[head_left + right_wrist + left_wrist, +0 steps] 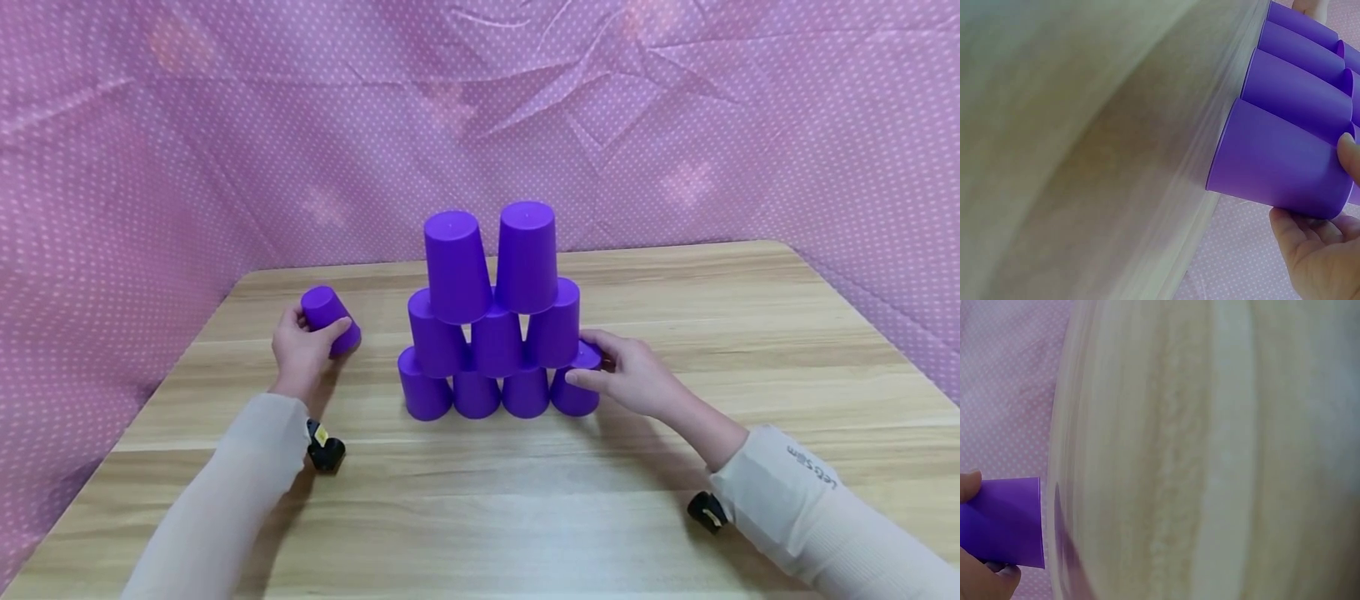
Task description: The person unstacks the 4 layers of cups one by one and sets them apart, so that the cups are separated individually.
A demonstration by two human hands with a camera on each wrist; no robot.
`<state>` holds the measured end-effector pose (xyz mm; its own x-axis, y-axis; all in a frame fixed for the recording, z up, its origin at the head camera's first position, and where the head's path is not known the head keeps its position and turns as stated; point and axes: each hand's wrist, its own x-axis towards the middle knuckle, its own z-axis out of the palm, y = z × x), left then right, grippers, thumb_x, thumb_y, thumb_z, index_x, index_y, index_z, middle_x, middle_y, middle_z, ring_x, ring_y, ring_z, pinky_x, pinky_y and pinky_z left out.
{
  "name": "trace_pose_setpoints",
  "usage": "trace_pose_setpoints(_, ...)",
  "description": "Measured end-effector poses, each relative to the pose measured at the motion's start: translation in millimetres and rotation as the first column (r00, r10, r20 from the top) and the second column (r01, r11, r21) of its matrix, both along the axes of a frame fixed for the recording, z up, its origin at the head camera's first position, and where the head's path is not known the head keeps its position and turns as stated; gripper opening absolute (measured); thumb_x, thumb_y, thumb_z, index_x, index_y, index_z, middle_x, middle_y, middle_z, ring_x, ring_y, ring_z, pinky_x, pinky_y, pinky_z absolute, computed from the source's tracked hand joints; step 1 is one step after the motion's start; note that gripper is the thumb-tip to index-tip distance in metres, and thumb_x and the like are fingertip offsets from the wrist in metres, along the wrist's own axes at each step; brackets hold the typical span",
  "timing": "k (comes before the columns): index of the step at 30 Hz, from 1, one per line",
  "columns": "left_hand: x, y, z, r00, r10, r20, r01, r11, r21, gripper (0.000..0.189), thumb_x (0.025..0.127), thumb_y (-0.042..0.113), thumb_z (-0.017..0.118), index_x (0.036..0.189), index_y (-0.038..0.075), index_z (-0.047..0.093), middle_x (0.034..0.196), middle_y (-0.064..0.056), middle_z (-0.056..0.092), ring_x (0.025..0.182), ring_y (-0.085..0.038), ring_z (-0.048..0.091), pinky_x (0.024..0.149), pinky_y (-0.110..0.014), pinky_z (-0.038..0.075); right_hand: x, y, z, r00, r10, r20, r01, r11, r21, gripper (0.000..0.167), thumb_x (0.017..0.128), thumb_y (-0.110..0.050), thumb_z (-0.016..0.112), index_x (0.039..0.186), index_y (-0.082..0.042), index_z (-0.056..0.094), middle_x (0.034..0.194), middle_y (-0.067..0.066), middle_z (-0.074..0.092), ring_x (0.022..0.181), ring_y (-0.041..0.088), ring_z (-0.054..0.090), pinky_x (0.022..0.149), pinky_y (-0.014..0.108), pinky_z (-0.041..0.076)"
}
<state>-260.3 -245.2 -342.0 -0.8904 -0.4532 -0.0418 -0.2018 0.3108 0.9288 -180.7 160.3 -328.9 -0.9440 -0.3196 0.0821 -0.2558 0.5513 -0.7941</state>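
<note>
Upside-down purple cups stand in a stepped stack: a bottom row of several, a middle row of three, and two top cups, a left one (457, 271) and a right one (527, 258). Left of the stack, my left hand (300, 346) grips a separate purple cup (324, 310) between thumb and fingers, its base upward. Whether that cup's rim touches the table I cannot tell. My right hand (633, 375) holds the bottom row's right-end cup (1282, 159), thumb on one side and fingers on the other. Fingers behind both held cups are partly hidden.
A wooden table (465, 508) carries everything, with its far edge behind the stack. Pink dotted cloth (375, 125) hangs at the back and sides. Small black devices sit at the left wrist (326, 454) and right wrist (707, 512).
</note>
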Motion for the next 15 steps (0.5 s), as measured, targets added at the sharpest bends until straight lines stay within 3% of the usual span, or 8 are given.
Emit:
trace_pose_setpoints(7, -0.6, -0.8, -0.7, 1.000, -0.010, 0.010, 0.010, 0.999, 0.048, 0.070, 0.083, 0.018, 0.070, 0.142, 0.012, 0.033, 0.144, -0.009, 0.039, 0.131, -0.022, 0.039, 0.110, -0.036, 0.034, -0.6, 1.3, -0.9, 1.000, -0.006, -0.006, 0.007, 1.000, 0.011, 0.059, 0.085, -0.028, 0.068, 0.133, -0.002, 0.047, 0.113, 0.017, 0.063, 0.099, 0.026, 0.062, 0.083, 0.038, 0.053)
trace_pose_setpoints(15, -0.4, -6.1, -4.4, 0.999, -0.017, 0.032, 0.016, 1.000, 0.021, 0.075, 0.082, 0.022, 0.070, 0.144, 0.011, 0.029, 0.145, -0.011, 0.037, 0.132, -0.024, 0.038, 0.109, -0.038, 0.034, -1.8, 0.3, -4.5, 1.000, -0.009, -0.025, 0.010, 1.000, 0.018, 0.057, 0.084, -0.028, 0.069, 0.131, -0.002, 0.049, 0.111, 0.016, 0.064, 0.097, 0.025, 0.063, 0.081, 0.037, 0.054)
